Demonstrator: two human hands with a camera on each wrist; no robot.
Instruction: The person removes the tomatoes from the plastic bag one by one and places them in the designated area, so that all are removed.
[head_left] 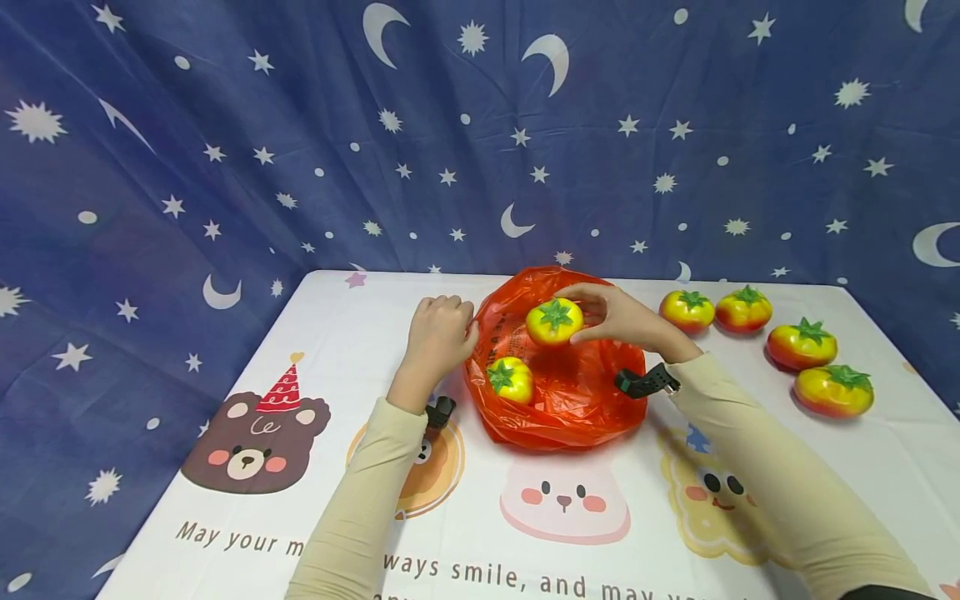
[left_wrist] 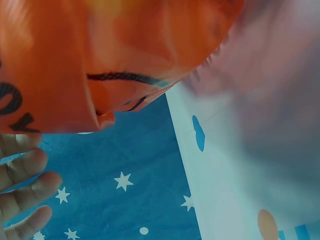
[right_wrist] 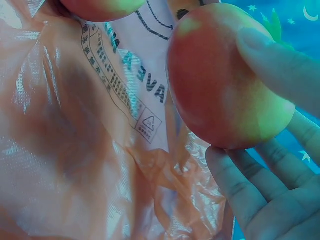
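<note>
Lying flat to the left of the red bag [head_left: 570, 412], a printed bear [head_left: 251, 446] decorates the white tablecloth [head_left: 345, 333]. Closer in, the left hand [head_left: 441, 332] is up against the bag's left rim, probably to steady that side and keep the mouth spread wide; its fingers show along the bag's edge in the left wrist view, but the thumb is hidden there, so I cannot tell whether it pinches the plastic. Inside the bag, toward its left front, rests one loose tomato [head_left: 510, 381], likely settled there because the bag's wall stops it rolling. Just right of it, above the bag's hollow, is the held tomato [head_left: 553, 321], grasped by the right hand [head_left: 611, 312], thumb on one side and fingers on the other, a hold that suits its round, smooth skin and leaves the leafy top free. Well to the right of the bag, on the cloth, stand a back pair of tomatoes [head_left: 686, 313] and a front pair of tomatoes [head_left: 801, 347], apparently kept within the right arm's reach.
</note>
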